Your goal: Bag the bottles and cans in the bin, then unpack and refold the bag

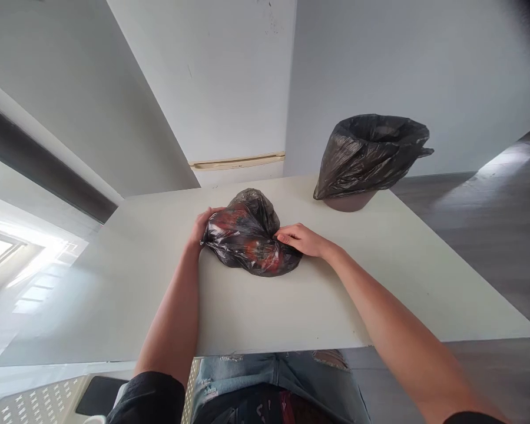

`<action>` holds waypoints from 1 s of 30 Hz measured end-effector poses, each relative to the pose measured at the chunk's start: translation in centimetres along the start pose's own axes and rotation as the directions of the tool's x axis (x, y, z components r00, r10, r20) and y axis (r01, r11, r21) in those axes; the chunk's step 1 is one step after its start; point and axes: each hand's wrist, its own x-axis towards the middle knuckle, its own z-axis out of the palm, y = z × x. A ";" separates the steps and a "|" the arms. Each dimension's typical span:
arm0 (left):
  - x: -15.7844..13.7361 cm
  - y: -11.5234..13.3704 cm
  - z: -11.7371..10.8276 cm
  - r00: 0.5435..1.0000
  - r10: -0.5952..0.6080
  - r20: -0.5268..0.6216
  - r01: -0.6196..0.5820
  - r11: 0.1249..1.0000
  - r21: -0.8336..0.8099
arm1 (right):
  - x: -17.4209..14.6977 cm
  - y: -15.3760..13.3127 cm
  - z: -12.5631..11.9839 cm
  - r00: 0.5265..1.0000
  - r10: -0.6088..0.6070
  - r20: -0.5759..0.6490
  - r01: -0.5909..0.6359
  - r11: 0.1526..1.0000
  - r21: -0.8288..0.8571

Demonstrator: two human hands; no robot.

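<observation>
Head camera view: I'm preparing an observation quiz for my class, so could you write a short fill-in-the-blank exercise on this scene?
1. The left hand and right hand both touch the bunched bag, whose plastic is not white but ____.
2. Of the two hands, the ____ one is nearer the brown container.
3. The mouth of the upright bag over that container is not closed but ____.

Missing words: black; right; open.

Both arms (173, 321) reach forward, right fingers (290, 231) curled.
</observation>
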 end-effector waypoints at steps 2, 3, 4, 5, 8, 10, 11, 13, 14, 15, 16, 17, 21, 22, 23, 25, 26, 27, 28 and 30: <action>-0.5 0.4 -0.1 0.993 -0.045 0.108 0.055 0.994 -0.093 | 0.1 0.2 0.0 0.991 0.047 -0.126 -0.047 0.999 -0.001; -0.8 0.6 -0.2 0.984 -0.050 0.173 0.072 0.989 -0.126 | 0.2 0.4 -0.1 0.978 0.078 -0.194 -0.082 0.997 -0.012; -1.0 0.8 -0.2 0.971 -0.041 0.234 0.075 0.987 -0.139 | 0.3 0.6 -0.1 0.960 0.107 -0.258 -0.119 0.992 -0.033; -1.1 0.9 -0.2 0.960 -0.023 0.280 0.060 0.990 -0.128 | 0.3 0.9 -0.2 0.938 0.131 -0.320 -0.160 0.985 -0.064; -1.3 1.1 -0.2 0.942 0.026 0.335 -0.018 0.999 -0.027 | 0.5 1.8 -0.4 0.839 0.224 -0.496 -0.330 0.934 -0.138; -1.2 1.1 -0.1 0.945 0.033 0.326 -0.048 0.998 0.038 | 0.5 2.2 -0.6 0.749 0.293 -0.594 -0.452 0.882 -0.136; -1.1 1.1 0.0 0.949 0.030 0.313 -0.050 0.997 0.057 | 0.5 2.3 -0.7 0.716 0.309 -0.627 -0.483 0.867 -0.124; -0.9 0.9 0.3 0.961 0.030 0.276 -0.050 0.997 0.066 | 0.4 2.2 -0.9 0.711 0.296 -0.637 -0.443 0.893 -0.079; -0.8 0.7 0.5 0.968 0.037 0.249 -0.055 0.996 0.065 | 0.4 2.1 -0.8 0.740 0.278 -0.612 -0.383 0.923 -0.043; -0.7 0.6 0.8 0.975 0.046 0.217 -0.061 0.996 0.063 | 0.4 2.0 -0.8 0.785 0.256 -0.564 -0.313 0.950 -0.005; -0.5 0.4 1.0 0.981 0.056 0.186 -0.068 0.996 0.060 | 0.4 1.9 -0.6 0.835 0.232 -0.499 -0.253 0.967 0.027; -0.4 0.2 1.2 0.986 0.064 0.156 -0.074 0.996 0.057 | 0.5 1.9 -0.4 0.881 0.211 -0.424 -0.214 0.976 0.041; 0.0 -0.3 1.9 0.995 0.070 0.077 -0.072 0.997 0.028 | 0.8 2.0 0.4 0.961 0.177 -0.213 -0.178 0.984 0.015; 0.1 -0.4 2.0 0.996 0.065 0.062 -0.066 0.998 0.016 | 0.8 2.0 0.5 0.969 0.167 -0.179 -0.158 0.985 0.063; 0.1 -0.5 2.0 0.997 0.059 0.049 -0.059 0.998 0.003 | 0.7 1.9 0.5 0.976 0.158 -0.150 -0.137 0.980 0.143; 0.2 -0.5 2.1 0.998 0.045 0.033 -0.044 0.999 -0.025 | 0.5 1.5 0.2 0.982 0.152 -0.111 -0.104 0.930 0.353; 0.2 -0.5 2.2 0.999 0.041 0.026 -0.040 0.998 -0.038 | 0.3 1.2 0.1 0.981 0.159 -0.107 -0.094 0.885 0.456; 0.2 -0.5 2.2 0.999 0.040 0.018 -0.039 0.998 -0.051 | 0.2 0.9 -0.1 0.977 0.170 -0.127 -0.073 0.832 0.549; 0.2 -0.4 2.2 0.999 0.040 0.008 -0.039 0.997 -0.062 | 0.0 0.5 -0.3 0.969 0.179 -0.171 -0.033 0.778 0.628; 0.2 -0.3 2.3 0.999 0.041 -0.015 -0.042 0.996 -0.077 | -0.2 -0.1 -0.5 0.940 0.190 -0.283 0.086 0.672 0.735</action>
